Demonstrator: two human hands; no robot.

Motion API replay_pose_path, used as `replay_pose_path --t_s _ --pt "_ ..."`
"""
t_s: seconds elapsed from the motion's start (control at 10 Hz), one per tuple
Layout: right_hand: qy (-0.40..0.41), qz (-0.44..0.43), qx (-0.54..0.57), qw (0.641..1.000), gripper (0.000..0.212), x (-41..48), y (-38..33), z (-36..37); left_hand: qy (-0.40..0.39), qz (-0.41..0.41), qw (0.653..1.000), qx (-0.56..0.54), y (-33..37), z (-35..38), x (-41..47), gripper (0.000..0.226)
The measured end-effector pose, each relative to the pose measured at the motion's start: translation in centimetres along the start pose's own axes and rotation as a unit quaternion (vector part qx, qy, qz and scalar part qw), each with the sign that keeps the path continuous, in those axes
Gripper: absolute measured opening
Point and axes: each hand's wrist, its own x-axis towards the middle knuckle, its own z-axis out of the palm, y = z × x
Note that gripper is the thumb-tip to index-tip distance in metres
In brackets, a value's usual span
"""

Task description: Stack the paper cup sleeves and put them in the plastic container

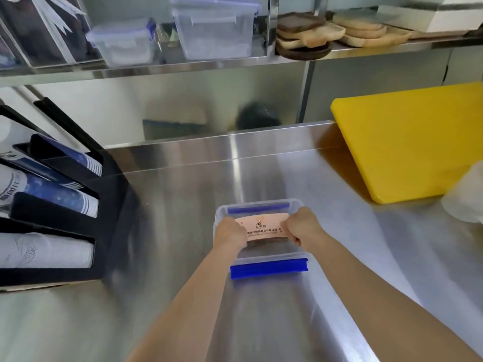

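— What are the hands doing?

— The left hand [230, 232] and the right hand [304, 226] are each pinching one end of a stack of paper cup sleeves [262, 228], printed face up, squeezing it from both sides. I'd guess that's so the sleeves stay squared instead of fanning out.

— And where is the stack sitting?

— It's hovering inside the mouth of the plastic container [261, 257], between its two blue clips; whether it's touching the bottom, I can't tell.

— What's lying around the container?

— It's resting on the steel surface [183, 205]. Left of the container a black cup rack [109, 194] is standing; to its far right a yellow cutting board [407, 142] is leaning. Above and behind it, a shelf [156, 69] is carrying more clear tubs.
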Motion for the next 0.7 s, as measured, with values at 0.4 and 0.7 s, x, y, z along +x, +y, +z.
replay_pose_path --t_s 0.4,0.7 --pt "0.038 -0.051 -0.123 0.990 0.009 1.3 1.1 1.6 0.016 -0.001 0.993 0.113 -0.4 1.0 0.4 0.029" --pt "0.044 -0.076 -0.119 0.989 0.010 0.0 0.5 1.0 0.054 0.013 0.996 0.070 -0.2 0.5 0.1 0.037"
